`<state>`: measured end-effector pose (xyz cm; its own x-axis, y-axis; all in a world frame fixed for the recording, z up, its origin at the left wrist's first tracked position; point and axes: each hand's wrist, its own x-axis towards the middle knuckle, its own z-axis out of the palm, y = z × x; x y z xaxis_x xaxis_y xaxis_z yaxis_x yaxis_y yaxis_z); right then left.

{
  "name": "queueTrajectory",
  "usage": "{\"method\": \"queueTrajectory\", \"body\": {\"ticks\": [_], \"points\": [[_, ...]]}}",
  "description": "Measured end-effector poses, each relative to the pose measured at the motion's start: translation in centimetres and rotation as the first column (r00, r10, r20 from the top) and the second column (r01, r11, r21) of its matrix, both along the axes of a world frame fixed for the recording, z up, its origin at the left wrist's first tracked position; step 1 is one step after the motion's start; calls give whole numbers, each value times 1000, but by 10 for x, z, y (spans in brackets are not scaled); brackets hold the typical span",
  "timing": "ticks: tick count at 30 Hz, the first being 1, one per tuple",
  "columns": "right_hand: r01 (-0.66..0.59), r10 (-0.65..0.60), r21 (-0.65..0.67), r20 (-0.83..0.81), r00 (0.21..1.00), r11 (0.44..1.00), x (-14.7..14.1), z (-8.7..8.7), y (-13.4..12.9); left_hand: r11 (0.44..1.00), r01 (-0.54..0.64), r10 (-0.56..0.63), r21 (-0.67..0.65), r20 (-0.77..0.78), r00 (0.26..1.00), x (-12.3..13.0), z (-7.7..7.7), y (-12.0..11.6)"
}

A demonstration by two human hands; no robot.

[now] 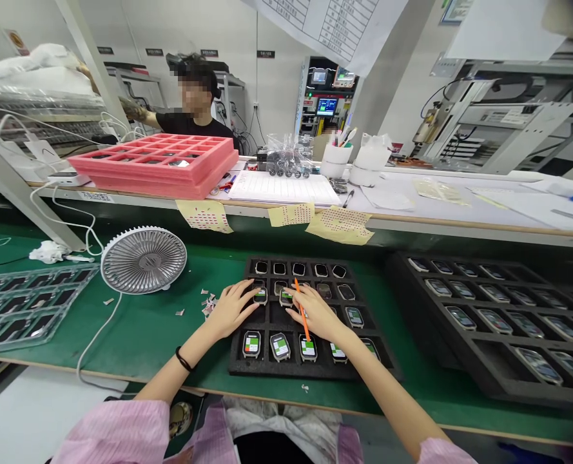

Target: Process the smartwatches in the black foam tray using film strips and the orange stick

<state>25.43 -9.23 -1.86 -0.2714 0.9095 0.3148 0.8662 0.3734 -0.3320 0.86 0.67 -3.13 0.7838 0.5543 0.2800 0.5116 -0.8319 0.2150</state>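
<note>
A black foam tray point(291, 370) with square watch faces in its compartments lies before me on the green bench. My left hand point(231, 309) reaches over its left edge, fingertips on a watch point(260, 296) with a lit screen. An orange stick point(301, 309) is held in my right hand point(318, 312), whose fingers also touch a second lit watch point(285, 297) near the tray's middle. Along the tray's front row, several watches show green and white screens, among them one at the left point(252, 345). My right forearm partly covers the front right compartments.
A round fan point(144, 260) and a clear tray point(35, 303) stand left; another black foam tray point(499, 380) of watches is at the right. A shelf edge point(412, 222) crosses behind, bearing a red foam tray point(151, 177). A person point(196, 122) sits beyond.
</note>
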Motion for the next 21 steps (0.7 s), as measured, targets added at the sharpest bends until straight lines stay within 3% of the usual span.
{"method": "queueTrajectory", "body": {"ticks": [21], "points": [[-8,8,21,-8,1000,1000,-1,1,-11,1000,11,-10,12,-12,1000,0,0,-4]]}}
